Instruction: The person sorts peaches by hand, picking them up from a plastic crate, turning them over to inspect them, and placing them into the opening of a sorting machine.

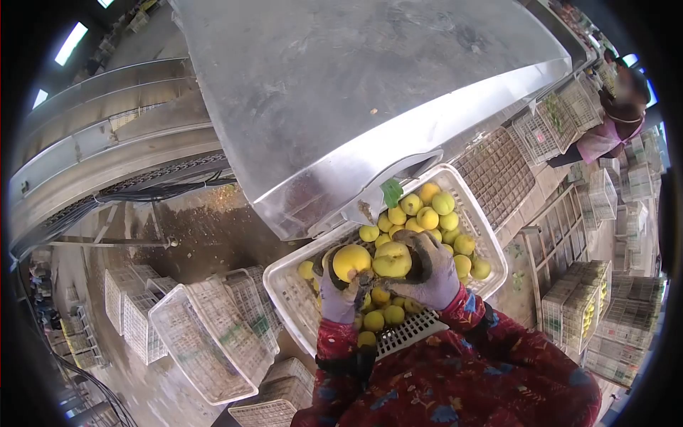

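Both hands wear lilac gloves with dark, dirty fingers and hang over a white plastic basket. My left hand is wrapped round a yellow fruit. Close beside it, my right hand grips a greenish-yellow fruit. Below and behind the hands, many yellow and green fruits lie in the basket. A green leaf rests at the basket's far edge, against the metal chute.
A large metal table stands ahead. Crates are stacked at lower left, more crates at right. Metal rails run at left. Another person is at upper right.
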`<state>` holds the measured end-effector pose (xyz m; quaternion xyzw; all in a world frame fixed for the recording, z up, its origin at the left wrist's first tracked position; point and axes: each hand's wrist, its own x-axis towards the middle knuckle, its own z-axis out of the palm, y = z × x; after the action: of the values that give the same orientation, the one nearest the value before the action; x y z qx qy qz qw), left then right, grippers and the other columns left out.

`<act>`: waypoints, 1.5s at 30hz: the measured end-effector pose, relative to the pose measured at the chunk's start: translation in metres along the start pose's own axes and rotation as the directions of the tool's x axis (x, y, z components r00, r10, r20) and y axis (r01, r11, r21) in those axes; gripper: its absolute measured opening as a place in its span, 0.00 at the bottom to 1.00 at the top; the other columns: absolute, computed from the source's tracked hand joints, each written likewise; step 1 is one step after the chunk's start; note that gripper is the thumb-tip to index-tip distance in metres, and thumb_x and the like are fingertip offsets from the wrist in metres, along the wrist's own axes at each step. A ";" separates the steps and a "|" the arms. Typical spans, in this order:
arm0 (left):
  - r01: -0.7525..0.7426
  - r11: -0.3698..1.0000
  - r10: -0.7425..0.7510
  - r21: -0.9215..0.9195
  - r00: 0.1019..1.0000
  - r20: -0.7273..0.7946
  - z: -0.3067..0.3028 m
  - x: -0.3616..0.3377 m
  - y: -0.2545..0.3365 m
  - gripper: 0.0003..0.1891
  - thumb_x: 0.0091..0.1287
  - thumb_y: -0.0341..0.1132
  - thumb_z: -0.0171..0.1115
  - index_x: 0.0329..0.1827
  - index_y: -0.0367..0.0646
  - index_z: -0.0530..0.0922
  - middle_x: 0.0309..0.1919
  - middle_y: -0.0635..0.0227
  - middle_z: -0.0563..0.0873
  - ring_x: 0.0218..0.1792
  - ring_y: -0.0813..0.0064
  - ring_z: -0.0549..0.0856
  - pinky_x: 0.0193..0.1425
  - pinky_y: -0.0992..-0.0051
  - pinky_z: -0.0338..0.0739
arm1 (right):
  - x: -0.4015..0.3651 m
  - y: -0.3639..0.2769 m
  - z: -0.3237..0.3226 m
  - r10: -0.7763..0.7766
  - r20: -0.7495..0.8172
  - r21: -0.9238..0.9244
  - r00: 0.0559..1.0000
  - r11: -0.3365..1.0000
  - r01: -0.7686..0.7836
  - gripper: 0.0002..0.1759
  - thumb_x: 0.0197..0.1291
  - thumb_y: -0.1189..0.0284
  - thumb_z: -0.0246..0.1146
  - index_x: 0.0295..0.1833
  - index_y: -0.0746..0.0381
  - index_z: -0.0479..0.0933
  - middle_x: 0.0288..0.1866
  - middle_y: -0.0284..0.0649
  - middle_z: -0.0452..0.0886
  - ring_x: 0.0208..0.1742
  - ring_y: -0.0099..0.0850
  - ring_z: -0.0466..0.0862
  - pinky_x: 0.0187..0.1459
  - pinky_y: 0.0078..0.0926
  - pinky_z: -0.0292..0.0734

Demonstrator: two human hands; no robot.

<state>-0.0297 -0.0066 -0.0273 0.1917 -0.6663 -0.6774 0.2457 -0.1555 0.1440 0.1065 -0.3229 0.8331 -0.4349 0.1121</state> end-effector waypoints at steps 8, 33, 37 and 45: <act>0.380 0.514 -0.430 -0.769 0.890 0.152 -0.022 -0.016 0.025 0.35 0.69 0.44 0.68 0.73 0.43 0.62 0.62 0.58 0.75 0.59 0.62 0.81 0.59 0.63 0.83 | 0.108 0.026 0.078 -0.087 -0.191 -0.348 0.978 0.937 0.016 0.41 0.42 0.64 0.80 0.62 0.66 0.71 0.54 0.59 0.75 0.58 0.57 0.76 0.55 0.47 0.79; 0.372 0.618 -0.353 -0.693 0.918 0.178 -0.023 0.014 0.082 0.27 0.72 0.23 0.56 0.74 0.37 0.64 0.66 0.56 0.74 0.63 0.64 0.79 0.61 0.68 0.82 | 0.103 0.025 0.064 -0.251 -0.004 -0.587 0.968 0.784 0.201 0.39 0.46 0.64 0.77 0.63 0.66 0.69 0.59 0.54 0.74 0.66 0.59 0.69 0.63 0.55 0.67; 0.282 0.590 -0.313 -0.756 0.944 0.107 -0.023 0.012 0.079 0.31 0.67 0.23 0.62 0.73 0.37 0.63 0.63 0.54 0.76 0.60 0.64 0.80 0.59 0.70 0.82 | 0.072 0.015 0.033 -0.308 -0.074 -0.233 0.949 0.930 0.283 0.38 0.47 0.61 0.77 0.61 0.65 0.71 0.61 0.50 0.74 0.65 0.55 0.69 0.64 0.50 0.65; 0.140 0.867 -0.176 -0.479 0.984 -0.031 0.018 0.030 0.057 0.38 0.47 0.20 0.80 0.59 0.40 0.64 0.55 0.61 0.77 0.54 0.68 0.82 0.54 0.70 0.84 | 0.020 0.010 0.057 -0.362 -0.033 -0.164 0.932 0.921 0.352 0.39 0.48 0.62 0.76 0.65 0.62 0.71 0.66 0.48 0.74 0.61 0.49 0.73 0.60 0.47 0.67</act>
<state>-0.0597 -0.0090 0.0324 0.2043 -0.4527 -0.8302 0.2530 -0.1485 0.0987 0.0662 -0.4634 0.7946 -0.3917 -0.0208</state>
